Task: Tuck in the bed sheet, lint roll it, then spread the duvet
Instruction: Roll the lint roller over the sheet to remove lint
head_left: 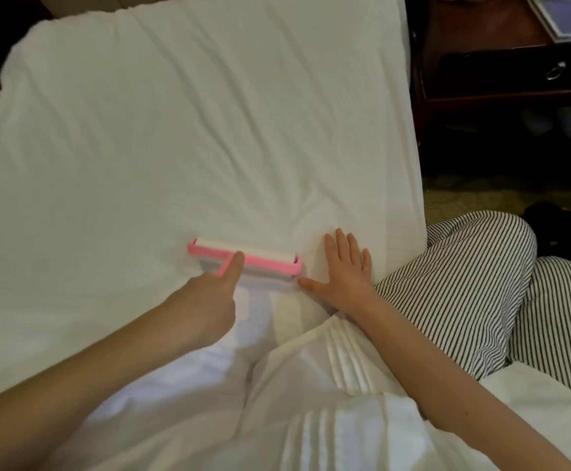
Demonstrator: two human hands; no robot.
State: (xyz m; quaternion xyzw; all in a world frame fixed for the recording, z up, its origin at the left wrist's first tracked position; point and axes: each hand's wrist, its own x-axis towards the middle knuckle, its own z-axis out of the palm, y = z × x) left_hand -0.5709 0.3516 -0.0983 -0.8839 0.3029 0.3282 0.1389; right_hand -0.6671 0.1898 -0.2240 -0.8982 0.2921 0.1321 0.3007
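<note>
The lint-rolling step was in hand; the lint roller (245,258) sat on the bed sheet (192,130) at centre frame, just left of the right hand (340,271). The left hand (206,300) gripped its pink handle, fingers curled round it with 1 finger laid along the stem; the right hand lay flat on the sheet, fingers straight and spread, holding nothing. Done well, I judged, the flat hand would hold the cloth taut while the roller ran in straight, overlapping passes toward the upper frame, across the creases fanning out from centre; light, even pressure would stop the sheet bunching. The duvet (311,402) was heaped along the bottom of the frame, covering the near sheet, and would need shifting; a striped trouser leg (474,283) rested against the bed edge at right; a dark nightstand (498,79) stood at upper right, well apart.
</note>
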